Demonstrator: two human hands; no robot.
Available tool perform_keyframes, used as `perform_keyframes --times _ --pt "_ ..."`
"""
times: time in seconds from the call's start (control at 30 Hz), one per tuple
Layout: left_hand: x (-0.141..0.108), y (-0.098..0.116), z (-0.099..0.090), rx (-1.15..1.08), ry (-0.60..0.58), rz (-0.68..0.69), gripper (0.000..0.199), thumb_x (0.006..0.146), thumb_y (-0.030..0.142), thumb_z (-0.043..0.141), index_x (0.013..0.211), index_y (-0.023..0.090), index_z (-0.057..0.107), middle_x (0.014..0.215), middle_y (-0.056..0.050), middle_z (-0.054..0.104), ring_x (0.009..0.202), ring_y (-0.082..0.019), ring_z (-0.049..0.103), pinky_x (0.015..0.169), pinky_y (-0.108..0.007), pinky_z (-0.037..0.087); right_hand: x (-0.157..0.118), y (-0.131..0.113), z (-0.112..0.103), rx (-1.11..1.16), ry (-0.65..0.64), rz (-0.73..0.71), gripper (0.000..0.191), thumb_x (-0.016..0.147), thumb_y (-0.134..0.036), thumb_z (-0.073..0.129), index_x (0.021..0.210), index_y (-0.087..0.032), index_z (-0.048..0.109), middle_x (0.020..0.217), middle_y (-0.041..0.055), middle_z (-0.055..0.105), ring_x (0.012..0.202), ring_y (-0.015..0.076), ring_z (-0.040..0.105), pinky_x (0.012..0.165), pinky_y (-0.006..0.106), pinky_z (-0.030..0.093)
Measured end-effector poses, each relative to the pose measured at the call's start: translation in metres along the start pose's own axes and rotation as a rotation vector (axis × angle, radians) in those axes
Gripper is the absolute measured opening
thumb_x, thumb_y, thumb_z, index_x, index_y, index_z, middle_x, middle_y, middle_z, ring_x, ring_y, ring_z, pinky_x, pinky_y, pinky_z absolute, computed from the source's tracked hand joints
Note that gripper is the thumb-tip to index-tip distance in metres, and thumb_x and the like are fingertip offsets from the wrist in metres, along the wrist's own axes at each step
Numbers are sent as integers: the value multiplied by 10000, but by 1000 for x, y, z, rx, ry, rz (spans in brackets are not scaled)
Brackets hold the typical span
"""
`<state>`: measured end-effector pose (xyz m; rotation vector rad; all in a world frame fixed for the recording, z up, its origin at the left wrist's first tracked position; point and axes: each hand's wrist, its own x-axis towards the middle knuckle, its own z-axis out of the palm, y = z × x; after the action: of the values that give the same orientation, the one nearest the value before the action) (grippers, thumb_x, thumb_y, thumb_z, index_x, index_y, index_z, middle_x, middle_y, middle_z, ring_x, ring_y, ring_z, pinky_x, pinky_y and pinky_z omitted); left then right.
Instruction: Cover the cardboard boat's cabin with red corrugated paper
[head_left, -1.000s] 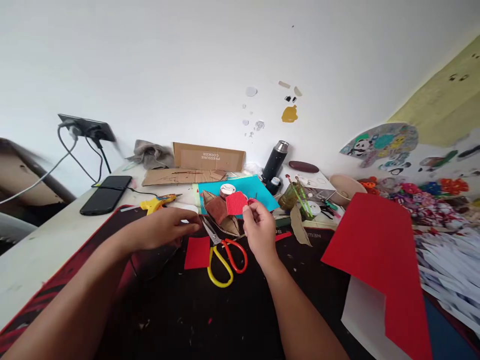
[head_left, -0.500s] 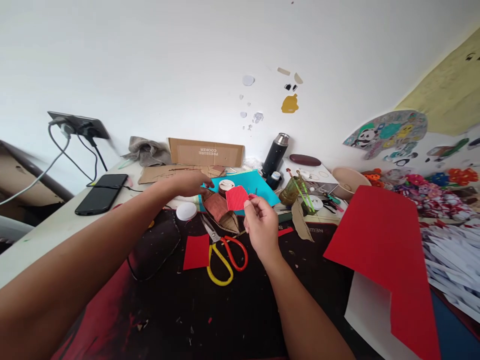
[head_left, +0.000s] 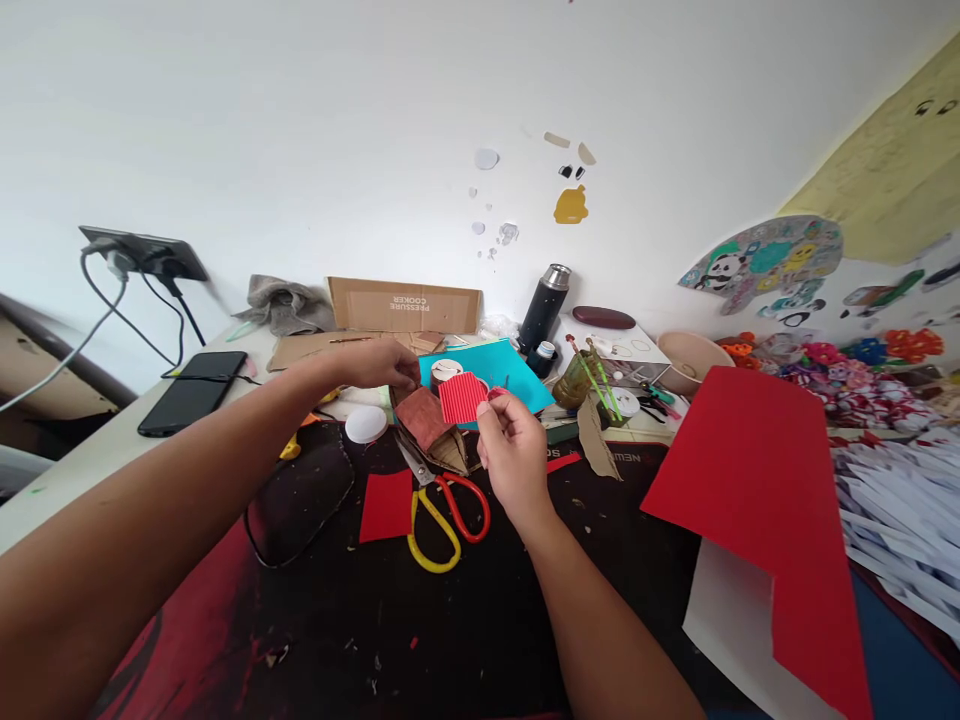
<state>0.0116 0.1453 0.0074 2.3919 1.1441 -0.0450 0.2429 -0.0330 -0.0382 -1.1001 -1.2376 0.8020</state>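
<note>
My right hand (head_left: 516,445) pinches a small red corrugated paper piece (head_left: 463,398) between thumb and fingers and holds it up. My left hand (head_left: 390,365) reaches across to the far end of a brown boat-shaped cardboard piece (head_left: 450,450) with a reddish-brown cover (head_left: 426,418). Its fingers are closed at that edge, their tips partly hidden. Just behind stands a small open jar (head_left: 448,371) on a blue sheet (head_left: 517,372). Scissors (head_left: 435,525) with one yellow and one red handle lie in front, beside a flat red paper piece (head_left: 386,506).
A white round lid (head_left: 367,424) and a phone (head_left: 193,392) lie on the left. Behind are a cardboard strip (head_left: 405,305) and a black flask (head_left: 545,308). A large red sheet (head_left: 750,470) stands at the right, near white paper strips (head_left: 889,515).
My left hand has lowered onto the cardboard boat, which now sits tilted, its cover showing more squarely. My right hand still holds the red corrugated piece. The view has shifted slightly.
</note>
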Motion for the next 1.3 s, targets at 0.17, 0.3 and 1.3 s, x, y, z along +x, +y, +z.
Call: perform_keyframes --times 0.17,0.3,1.3 --pt "-35 8 -23 -25 116 -45 333 827 505 693 1001 243 800 904 -40 823 830 -253 735 712 -315 516 -1 -3 -1 41 61 -22 403 1021 -589 676 816 -265 554 610 -70 450 498 132 409 466 279 324" --pt "-66 12 -19 -337 360 -133 431 814 577 755 1065 227 774 904 -44 806 808 -243 745 707 -330 592 -2 -7 -2 103 117 -44 393 1032 -556 672 803 -269 530 583 -80 439 473 126 390 452 276 319" --pt "-111 95 115 -1525 676 -273 553 607 310 862 1120 168 711 912 -26 736 700 -159 606 685 -317 464 -11 3 20 -763 -103 -551 240 1021 -255 629 781 -248 625 543 -36 558 480 149 453 553 322 254"
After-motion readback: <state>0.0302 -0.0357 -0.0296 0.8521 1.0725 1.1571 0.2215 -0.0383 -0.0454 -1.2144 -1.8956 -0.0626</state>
